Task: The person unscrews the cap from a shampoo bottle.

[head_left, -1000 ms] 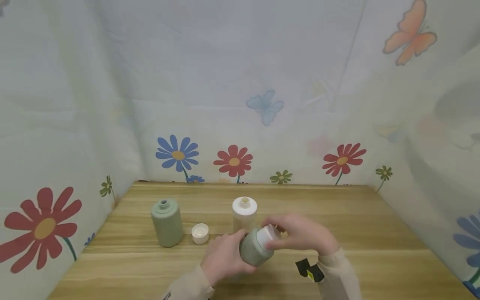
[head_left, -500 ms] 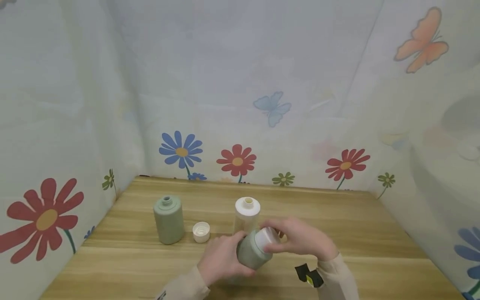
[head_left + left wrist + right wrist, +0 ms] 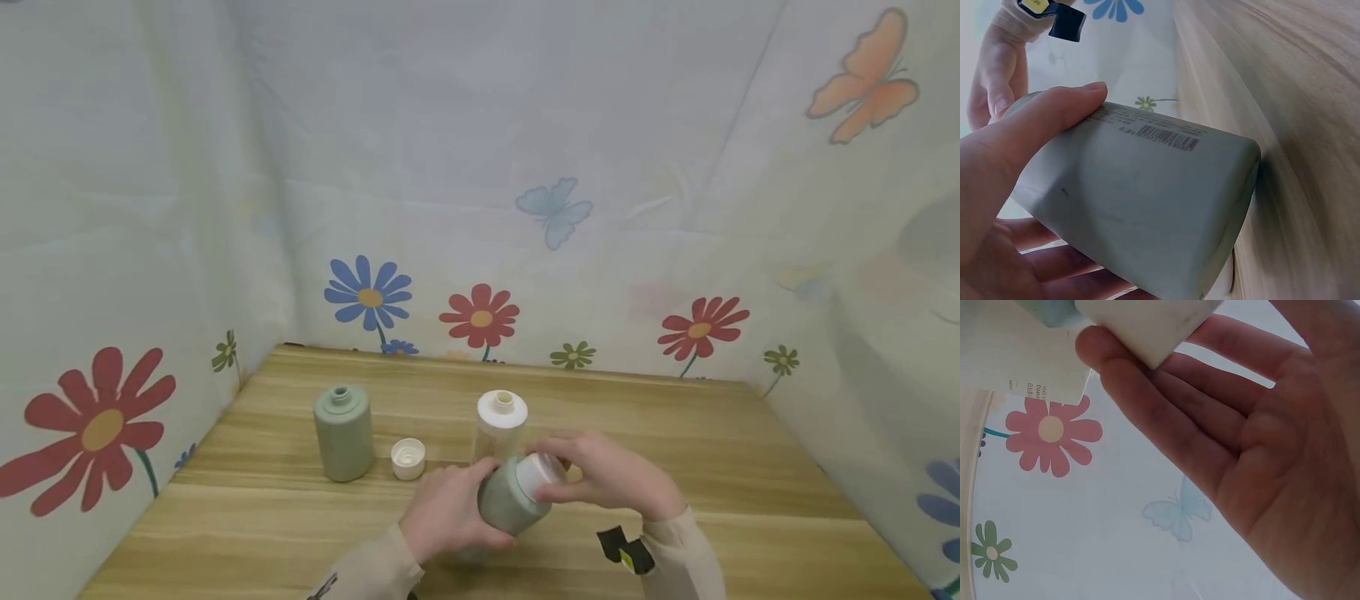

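Note:
In the head view my left hand grips a sage-green bottle, tilted with its top toward the right. Its barcode side fills much of the left wrist view, where the thumb lies along the green bottle and the fingers curl beneath. At the bottle's top, my right hand pinches a white cap between thumb and fingers. The right wrist view shows the white cap against the fingertips; the thumb's tip is out of that frame. Just behind the held bottle stands an uncapped white bottle.
Another green bottle, open at its neck, stands upright at the left. Between it and my left hand, a loose white cap lies hollow side up on the wooden table. A flower-printed cloth encloses the back and sides.
The head view has shifted slightly, so the scene sits a little differently in it. Both hands keep their hold on the bottle and cap; the right fingers have shifted slightly around the cap.

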Action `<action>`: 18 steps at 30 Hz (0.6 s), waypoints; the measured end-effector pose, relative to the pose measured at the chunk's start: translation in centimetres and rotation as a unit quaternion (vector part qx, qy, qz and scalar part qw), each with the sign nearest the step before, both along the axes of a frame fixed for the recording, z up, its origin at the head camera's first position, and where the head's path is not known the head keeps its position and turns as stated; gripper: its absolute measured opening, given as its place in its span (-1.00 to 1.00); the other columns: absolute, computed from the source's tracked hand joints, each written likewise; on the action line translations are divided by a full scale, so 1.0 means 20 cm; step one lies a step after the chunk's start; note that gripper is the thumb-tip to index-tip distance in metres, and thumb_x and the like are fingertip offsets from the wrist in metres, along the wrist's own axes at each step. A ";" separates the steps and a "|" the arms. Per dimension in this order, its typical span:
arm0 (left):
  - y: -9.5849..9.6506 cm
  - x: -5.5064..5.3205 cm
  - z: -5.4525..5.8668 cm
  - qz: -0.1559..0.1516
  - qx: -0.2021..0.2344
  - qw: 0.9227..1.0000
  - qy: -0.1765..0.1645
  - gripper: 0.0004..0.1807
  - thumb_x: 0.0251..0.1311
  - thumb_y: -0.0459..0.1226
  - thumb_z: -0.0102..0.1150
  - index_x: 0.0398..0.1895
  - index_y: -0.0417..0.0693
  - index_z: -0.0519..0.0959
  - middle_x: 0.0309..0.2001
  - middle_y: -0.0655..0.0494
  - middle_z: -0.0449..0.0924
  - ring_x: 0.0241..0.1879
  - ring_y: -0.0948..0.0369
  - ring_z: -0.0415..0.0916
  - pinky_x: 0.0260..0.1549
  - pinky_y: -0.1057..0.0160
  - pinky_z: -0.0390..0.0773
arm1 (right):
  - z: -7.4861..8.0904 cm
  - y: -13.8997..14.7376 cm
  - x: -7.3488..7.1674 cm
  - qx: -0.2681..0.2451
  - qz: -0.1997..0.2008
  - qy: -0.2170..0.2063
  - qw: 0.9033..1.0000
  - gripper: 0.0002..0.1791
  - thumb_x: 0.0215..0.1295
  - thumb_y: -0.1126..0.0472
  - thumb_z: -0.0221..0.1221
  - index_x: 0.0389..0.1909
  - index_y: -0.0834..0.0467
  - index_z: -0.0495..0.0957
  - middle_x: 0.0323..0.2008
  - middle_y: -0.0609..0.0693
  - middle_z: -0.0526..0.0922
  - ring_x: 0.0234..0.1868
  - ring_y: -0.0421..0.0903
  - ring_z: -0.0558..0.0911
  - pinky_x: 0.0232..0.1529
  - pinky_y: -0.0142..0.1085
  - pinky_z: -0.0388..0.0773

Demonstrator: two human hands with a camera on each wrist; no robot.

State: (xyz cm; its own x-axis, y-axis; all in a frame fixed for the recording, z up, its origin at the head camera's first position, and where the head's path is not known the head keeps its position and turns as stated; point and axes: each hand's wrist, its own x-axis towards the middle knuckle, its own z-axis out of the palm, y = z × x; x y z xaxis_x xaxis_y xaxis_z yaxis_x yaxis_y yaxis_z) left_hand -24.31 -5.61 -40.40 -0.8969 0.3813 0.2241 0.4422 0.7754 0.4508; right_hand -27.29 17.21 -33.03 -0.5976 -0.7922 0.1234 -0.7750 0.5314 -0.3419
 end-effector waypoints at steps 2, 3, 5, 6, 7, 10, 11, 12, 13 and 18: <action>0.00 0.00 0.00 -0.001 0.002 1.000 -0.005 -0.21 -0.40 0.15 0.54 0.00 0.07 0.53 -0.32 0.19 0.69 -0.43 0.31 0.55 -0.46 0.33 0.43 | 0.00 0.00 0.00 0.002 0.001 0.002 1.000 -0.54 0.25 -0.04 0.25 0.10 0.10 0.54 -0.13 -0.14 0.66 -0.28 -0.37 0.50 -0.27 -0.48 0.51; 0.00 0.00 0.01 -0.001 0.004 1.000 -0.008 -0.21 -0.40 0.15 0.54 0.01 0.07 0.53 -0.31 0.19 0.69 -0.42 0.31 0.55 -0.45 0.33 0.43 | 0.00 0.00 0.00 0.002 0.002 0.003 1.000 -0.54 0.26 -0.04 0.25 0.10 0.10 0.54 -0.13 -0.14 0.66 -0.27 -0.37 0.50 -0.26 -0.48 0.51; 0.00 -0.01 0.01 -0.002 0.007 1.000 -0.013 -0.20 -0.40 0.15 0.54 0.02 0.06 0.52 -0.29 0.18 0.69 -0.41 0.30 0.56 -0.44 0.32 0.44 | 0.00 0.00 0.00 0.003 0.003 0.006 1.000 -0.54 0.26 -0.04 0.24 0.11 0.10 0.54 -0.12 -0.14 0.66 -0.26 -0.37 0.50 -0.25 -0.48 0.51; -0.01 -0.01 0.01 -0.004 0.009 1.000 -0.016 -0.19 -0.40 0.15 0.54 0.03 0.06 0.52 -0.28 0.18 0.69 -0.40 0.30 0.56 -0.44 0.32 0.44 | 0.00 0.00 0.00 0.003 0.004 0.008 1.000 -0.54 0.26 -0.04 0.24 0.11 0.10 0.54 -0.11 -0.14 0.66 -0.25 -0.36 0.51 -0.24 -0.47 0.52; -0.01 -0.01 0.01 -0.007 0.011 1.000 -0.018 -0.18 -0.40 0.15 0.54 0.04 0.05 0.52 -0.28 0.17 0.69 -0.39 0.30 0.56 -0.43 0.32 0.45 | 0.00 0.00 0.00 0.002 0.007 0.012 1.000 -0.55 0.26 -0.02 0.24 0.11 0.09 0.54 -0.10 -0.14 0.66 -0.24 -0.35 0.52 -0.23 -0.47 0.53; -0.03 -0.03 0.00 -0.023 0.028 0.999 -0.034 -0.17 -0.39 0.14 0.54 0.07 0.06 0.52 -0.23 0.19 0.69 -0.36 0.32 0.55 -0.39 0.33 0.46 | 0.01 0.00 0.01 -0.002 0.027 0.028 0.999 -0.56 0.25 0.03 0.27 0.13 0.06 0.53 -0.04 -0.11 0.64 -0.16 -0.30 0.57 -0.16 -0.42 0.57; -0.03 -0.04 0.00 -0.030 0.037 0.998 -0.042 -0.17 -0.39 0.13 0.55 0.08 0.07 0.52 -0.22 0.20 0.68 -0.34 0.33 0.55 -0.37 0.34 0.47 | 0.01 0.00 0.01 -0.005 0.035 0.034 0.999 -0.55 0.24 0.05 0.28 0.14 0.05 0.53 -0.02 -0.11 0.64 -0.13 -0.28 0.58 -0.13 -0.40 0.59; -0.04 -0.05 0.00 -0.035 0.045 0.997 -0.050 -0.16 -0.39 0.12 0.56 0.09 0.07 0.52 -0.20 0.21 0.68 -0.32 0.34 0.54 -0.36 0.34 0.47 | 0.01 0.00 0.02 -0.008 0.044 0.039 0.998 -0.55 0.24 0.07 0.28 0.15 0.04 0.53 0.00 -0.10 0.63 -0.11 -0.26 0.59 -0.11 -0.38 0.59; -0.05 -0.05 0.00 -0.041 0.054 0.996 -0.058 -0.17 -0.39 0.10 0.56 0.09 0.07 0.52 -0.19 0.21 0.67 -0.31 0.35 0.53 -0.34 0.34 0.48 | 0.00 -0.01 0.02 -0.012 0.052 0.046 0.998 -0.54 0.23 0.09 0.29 0.15 0.04 0.52 0.02 -0.09 0.62 -0.08 -0.24 0.60 -0.08 -0.36 0.60; -0.07 -0.07 -0.01 -0.057 0.067 0.994 -0.069 -0.18 -0.36 0.09 0.57 0.09 0.07 0.52 -0.17 0.22 0.66 -0.28 0.38 0.52 -0.30 0.35 0.49 | -0.01 -0.02 0.01 -0.028 0.063 0.046 0.997 -0.53 0.21 0.16 0.31 0.15 0.02 0.51 0.05 -0.10 0.59 -0.04 -0.22 0.59 -0.03 -0.32 0.60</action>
State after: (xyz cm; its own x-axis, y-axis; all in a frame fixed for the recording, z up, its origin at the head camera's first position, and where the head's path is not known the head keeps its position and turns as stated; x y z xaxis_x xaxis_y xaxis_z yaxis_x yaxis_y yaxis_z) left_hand -25.74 -6.96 -40.67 -0.8757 0.4566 0.1570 0.4497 0.6528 0.6097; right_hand -27.12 16.87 -33.22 -0.4784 -0.8505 0.2186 -0.8635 0.4105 -0.2929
